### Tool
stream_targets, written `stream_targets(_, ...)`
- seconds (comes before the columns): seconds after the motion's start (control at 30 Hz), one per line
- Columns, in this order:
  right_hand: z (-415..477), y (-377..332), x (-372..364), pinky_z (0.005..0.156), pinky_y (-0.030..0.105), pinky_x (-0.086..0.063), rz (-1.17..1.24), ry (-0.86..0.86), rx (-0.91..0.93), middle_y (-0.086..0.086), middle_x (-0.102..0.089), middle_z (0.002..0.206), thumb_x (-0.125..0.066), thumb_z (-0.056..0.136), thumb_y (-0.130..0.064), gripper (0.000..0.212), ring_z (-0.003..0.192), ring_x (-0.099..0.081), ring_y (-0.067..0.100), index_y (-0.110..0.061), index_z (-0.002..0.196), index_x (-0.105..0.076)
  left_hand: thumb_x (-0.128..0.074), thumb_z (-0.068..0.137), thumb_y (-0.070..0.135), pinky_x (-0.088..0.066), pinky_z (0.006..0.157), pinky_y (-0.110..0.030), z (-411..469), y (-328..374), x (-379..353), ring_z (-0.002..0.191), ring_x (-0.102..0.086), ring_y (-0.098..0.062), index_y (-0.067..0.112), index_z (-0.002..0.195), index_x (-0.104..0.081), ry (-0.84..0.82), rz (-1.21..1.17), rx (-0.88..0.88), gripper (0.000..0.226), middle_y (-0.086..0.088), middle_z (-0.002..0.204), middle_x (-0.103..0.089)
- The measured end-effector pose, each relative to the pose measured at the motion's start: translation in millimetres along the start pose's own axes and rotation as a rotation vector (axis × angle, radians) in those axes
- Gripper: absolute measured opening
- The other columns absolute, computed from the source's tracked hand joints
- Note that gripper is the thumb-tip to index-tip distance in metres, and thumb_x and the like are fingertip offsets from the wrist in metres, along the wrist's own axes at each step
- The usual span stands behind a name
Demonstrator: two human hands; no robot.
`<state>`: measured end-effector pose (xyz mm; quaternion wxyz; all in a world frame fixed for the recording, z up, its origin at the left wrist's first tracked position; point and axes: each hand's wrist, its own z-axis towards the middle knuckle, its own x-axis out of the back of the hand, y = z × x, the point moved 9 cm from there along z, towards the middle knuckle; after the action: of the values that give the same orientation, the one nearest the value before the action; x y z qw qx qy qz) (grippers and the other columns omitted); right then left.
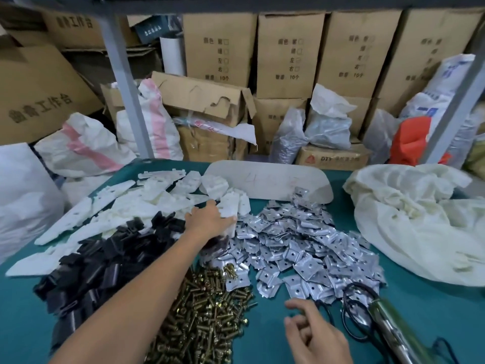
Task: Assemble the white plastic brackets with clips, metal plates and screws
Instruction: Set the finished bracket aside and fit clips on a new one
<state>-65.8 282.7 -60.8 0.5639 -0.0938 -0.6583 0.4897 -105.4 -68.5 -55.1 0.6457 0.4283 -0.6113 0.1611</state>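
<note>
Hands over a teal worktop. Your left hand reaches far forward, its fingers lying on the right end of a heap of white plastic brackets that fills the worktop's back left. Whether it grasps one cannot be told. Your right hand hovers near the front edge, fingers loosely curled and holding nothing.

Under your left forearm, a pile of black plastic clips spreads along the left side. Just beside it, at the front middle, lies a heap of brass-coloured screws. Shiny square metal plates, each with a centre hole, cover the middle. A steel-barrelled tool with a black cable lies at the front right corner. A crumpled cream sack sits on the right side, and a white oval board lies at the back edge. Brown cardboard boxes are stacked behind.
</note>
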Motion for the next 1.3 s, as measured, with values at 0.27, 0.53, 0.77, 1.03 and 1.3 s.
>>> stream_targets(0.27,1,5,0,0.069,0.005,-0.043,-0.015,-0.011,0.021,-0.028,-0.064,0.074,-0.073,0.089,-0.029,0.031,0.067,-0.060,0.000,-0.054,0.097,-0.056,-0.082,0.078,0.014,-0.047,0.089,-0.032,-3,16,13,0.107,-0.056,-0.029,0.018,0.138,-0.045,0.189,-0.516,-0.022,0.071,-0.013,0.137,-0.046)
stream_targets(0.53,1,4,1,0.066,0.012,-0.046,-0.008,0.012,0.081,-0.025,-0.065,0.076,-0.071,0.092,-0.026,0.030,0.068,-0.062,0.005,-0.051,0.100,-0.056,-0.072,0.089,0.003,-0.057,0.092,-0.044,-70,42,55,0.106,-0.070,-0.026,0.017,0.109,-0.067,0.081,-1.382,-0.076,0.025,-0.002,0.108,-0.074)
stream_targets(0.77,1,7,0,0.067,0.024,-0.048,0.013,0.004,0.093,-0.019,-0.064,0.076,-0.065,0.094,-0.033,0.024,0.065,-0.059,0.010,-0.051,0.104,-0.053,-0.071,0.086,0.014,-0.058,0.081,-0.033,-197,56,63,0.099,-0.071,-0.021,0.016,0.123,-0.058,-0.188,-1.592,-0.209,0.039,-0.006,0.112,-0.074)
stream_targets(1.03,-17,2,28,0.057,0.023,-0.051,0.572,0.148,-0.033,-0.005,-0.073,0.082,-0.053,0.094,-0.061,0.033,0.067,-0.063,0.006,-0.038,0.103,-0.073,-0.072,0.081,-0.001,-0.062,0.075,-0.040,-268,41,17,0.095,-0.072,-0.027,0.003,0.111,-0.056,-0.319,-1.566,-0.130,0.034,-0.011,0.107,-0.074)
stream_targets(1.3,-48,-12,11,0.069,0.037,-0.055,1.067,-0.270,-0.356,0.013,-0.073,0.088,-0.043,0.091,-0.066,0.062,0.075,-0.068,0.022,-0.017,0.098,-0.079,-0.072,0.074,0.002,-0.037,0.104,-0.032,-312,39,21,0.126,-0.049,-0.019,0.032,0.074,-0.060,0.010,-0.928,-0.625,0.032,0.007,0.121,-0.057)
